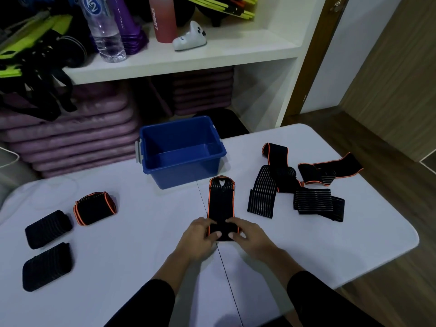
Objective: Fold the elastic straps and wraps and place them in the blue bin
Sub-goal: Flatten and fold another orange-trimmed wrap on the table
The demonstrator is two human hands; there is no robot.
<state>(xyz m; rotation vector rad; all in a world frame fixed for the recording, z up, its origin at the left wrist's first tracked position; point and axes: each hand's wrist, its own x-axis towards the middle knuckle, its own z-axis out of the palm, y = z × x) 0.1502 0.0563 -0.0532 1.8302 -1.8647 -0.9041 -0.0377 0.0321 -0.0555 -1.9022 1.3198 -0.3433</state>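
Observation:
A black wrap with orange edges (220,204) lies lengthwise in the middle of the white table (132,237). My left hand (200,234) and my right hand (247,234) both grip its near end, thumbs on top. The blue bin (181,151) stands just beyond the wrap with nothing visible inside. Three folded wraps lie at the left: one with orange edges (95,207) and two plain black ones (48,228) (47,266). Loose unfolded wraps lie at the right: a long striped one (273,175), a flat striped one (317,202) and an orange-edged one (330,169).
White shelves (188,57) rise behind the table with a water bottle (103,29), a pink bottle (162,18), purple cones and black-green gear. Stacked purple mats (77,138) fill the lower shelf. The table's right edge drops to a wooden floor (389,267).

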